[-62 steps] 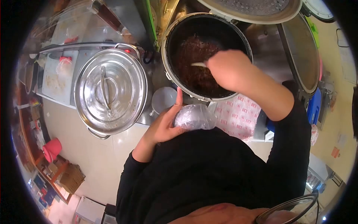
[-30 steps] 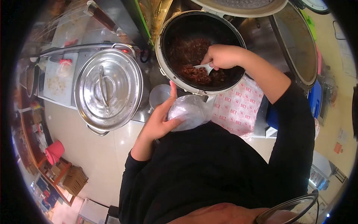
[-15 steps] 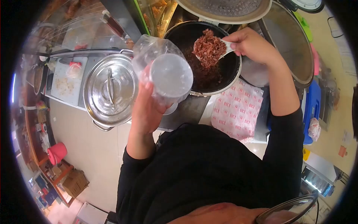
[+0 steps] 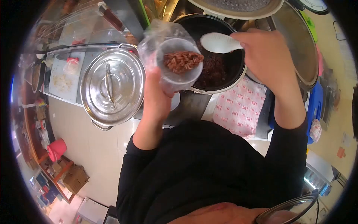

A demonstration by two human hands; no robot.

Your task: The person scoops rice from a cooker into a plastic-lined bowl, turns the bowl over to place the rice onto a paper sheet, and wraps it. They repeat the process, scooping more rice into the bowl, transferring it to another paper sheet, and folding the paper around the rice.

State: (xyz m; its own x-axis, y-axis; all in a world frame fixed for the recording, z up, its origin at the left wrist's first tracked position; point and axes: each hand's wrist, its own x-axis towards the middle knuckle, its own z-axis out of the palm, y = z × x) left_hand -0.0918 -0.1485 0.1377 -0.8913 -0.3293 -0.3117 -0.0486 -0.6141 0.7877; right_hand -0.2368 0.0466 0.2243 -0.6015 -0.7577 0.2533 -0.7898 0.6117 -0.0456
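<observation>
My left hand point(image 4: 153, 98) is wrapped round a clear plastic cup point(image 4: 166, 76), which tilts so that its mouth faces me. A clump of reddish-brown cooked rice point(image 4: 181, 62) lies inside the cup, and crumpled clear plastic point(image 4: 161, 30) shows behind it. My right hand point(image 4: 261, 48) grips the handle of a white rice paddle point(image 4: 219, 43), whose bowl is bare on the side I see. Below the paddle is a dark round cooking pot point(image 4: 238, 67) with more of the rice point(image 4: 212, 72) at its bottom.
A steel pot lid point(image 4: 126, 87) sits to the left. Pink-printed paper point(image 4: 240, 108) lies at the counter's front. Above the pot is the wet underside of a raised lid point(image 4: 235, 7), with a large round pan point(image 4: 300, 52) on the right. A white cutting board point(image 4: 61, 84) is far left.
The rice heaped on the paddle half a second ago is off it, and rice now shows in the formerly empty cup. The paddle has turned over, its bowl now pointing left.
</observation>
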